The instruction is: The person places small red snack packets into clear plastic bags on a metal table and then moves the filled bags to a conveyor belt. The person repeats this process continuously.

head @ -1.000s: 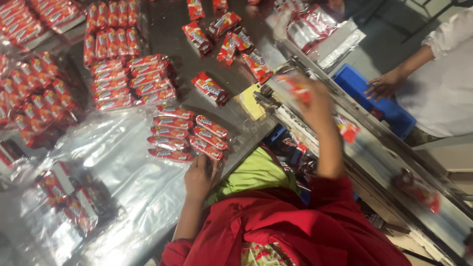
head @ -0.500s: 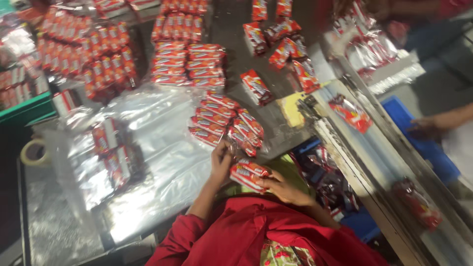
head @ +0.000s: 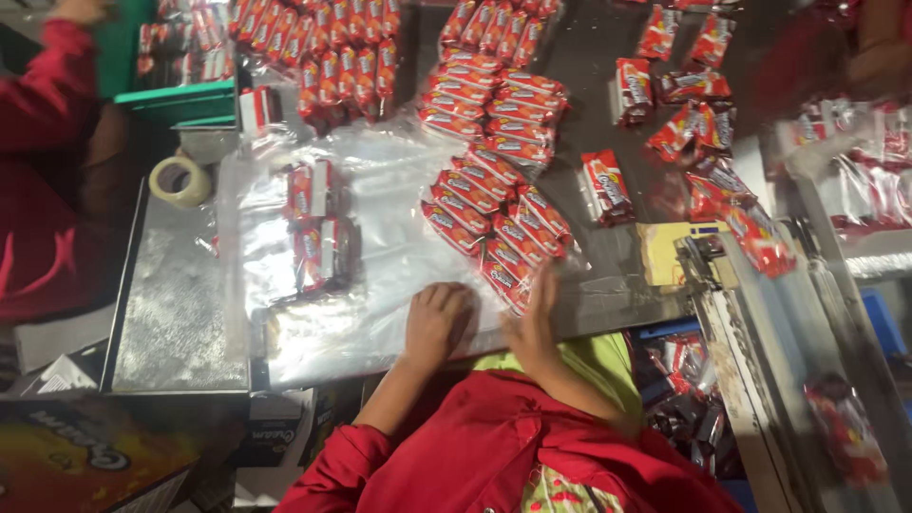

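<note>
— Where are the two hands?

— Both at the near edge of the tabletop (head: 180, 313). The left hand (head: 435, 323) rests knuckles-up on the clear plastic sheet (head: 380, 237), its fingers (head: 446, 296) curled together into a loose fist that grips nothing I can make out. The right hand (head: 534, 318) is blurred; it lies flat, its fingers (head: 546, 280) stretched out and close together, their tips touching the nearest packets.

— Which packets?

— A fanned stack of red snack packets (head: 494, 223) lying on the plastic, just beyond the right fingertips and up to the right of the left fingers. Whether the right fingers press on a packet or only brush it — I cannot tell.

— What else lies around them?

— Left of the left fingers, well apart, a few bagged packets (head: 318, 223) sit inside the plastic. Farther left still, a roll of tape (head: 180, 180) lies on the bare metal. Beyond the fanned stack, more rows of packets (head: 499, 81) run away from the fingers. To the right of the right fingers, a yellow pad (head: 670, 252) lies by a conveyor (head: 788, 380) — one packet rides on it, blurred.
</note>
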